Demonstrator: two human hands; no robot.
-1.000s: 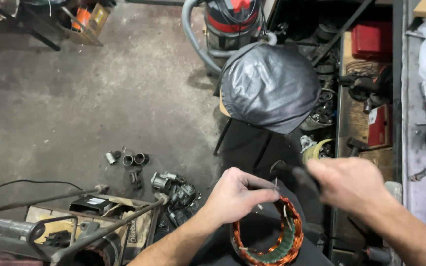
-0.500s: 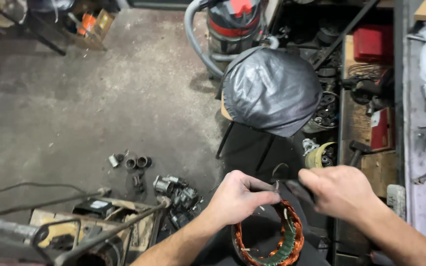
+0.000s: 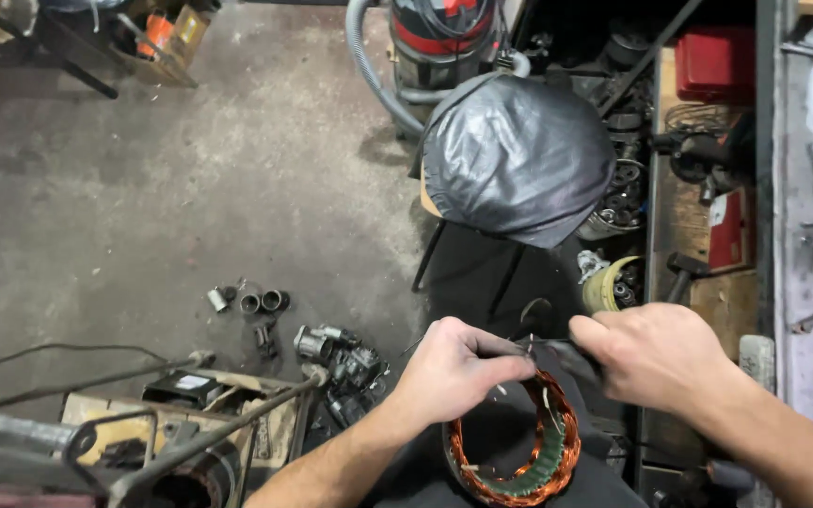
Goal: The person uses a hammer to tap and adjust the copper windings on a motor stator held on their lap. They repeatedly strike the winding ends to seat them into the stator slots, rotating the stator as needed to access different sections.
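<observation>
Under both hands (image 3: pixel 557 362) — copper-wound stator (image 3: pixel 518 452), top edge hidden, bottom cropped.

Landmark: black-covered stool (image 3: pixel 519 155)
Red box (image 3: pixel 715 64): rectangular, upper right of the stool
Red-and-white label (image 3: pixel 725 230): right of the stool, on the shelf
</observation>
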